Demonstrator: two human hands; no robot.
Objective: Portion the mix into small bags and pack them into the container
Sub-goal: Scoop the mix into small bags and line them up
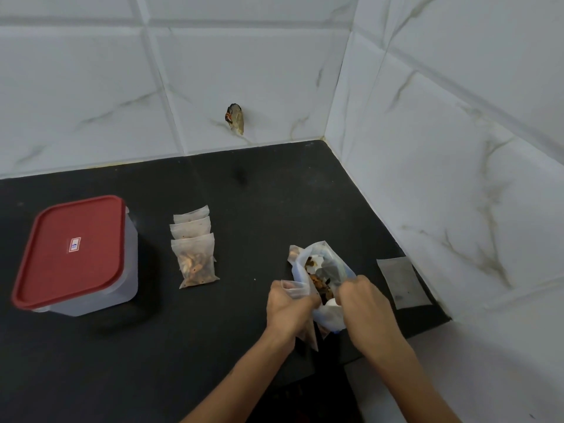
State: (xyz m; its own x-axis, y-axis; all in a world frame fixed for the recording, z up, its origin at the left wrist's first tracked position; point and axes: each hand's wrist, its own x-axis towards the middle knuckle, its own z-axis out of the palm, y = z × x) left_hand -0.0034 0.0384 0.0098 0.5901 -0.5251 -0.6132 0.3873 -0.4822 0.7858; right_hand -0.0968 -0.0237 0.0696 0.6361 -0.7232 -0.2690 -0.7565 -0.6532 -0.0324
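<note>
Your left hand [288, 305] pinches the mouth of a small bag [308, 334] that hangs below it, and your right hand [364, 303] grips the lower side of the big plastic bag of mix [320, 270], tipped toward the small one so that the mix can pass across; your fingertips are hidden behind the plastic, so it is hard to say how far the small bag is filled. Further out on the black tabletop [259, 193], three filled small bags [195, 248] lie overlapped beside the container [79, 257], whose red lid [73, 248] is on, and one empty flat bag [403, 282] waits near the right wall, probably for the next portion.
</note>
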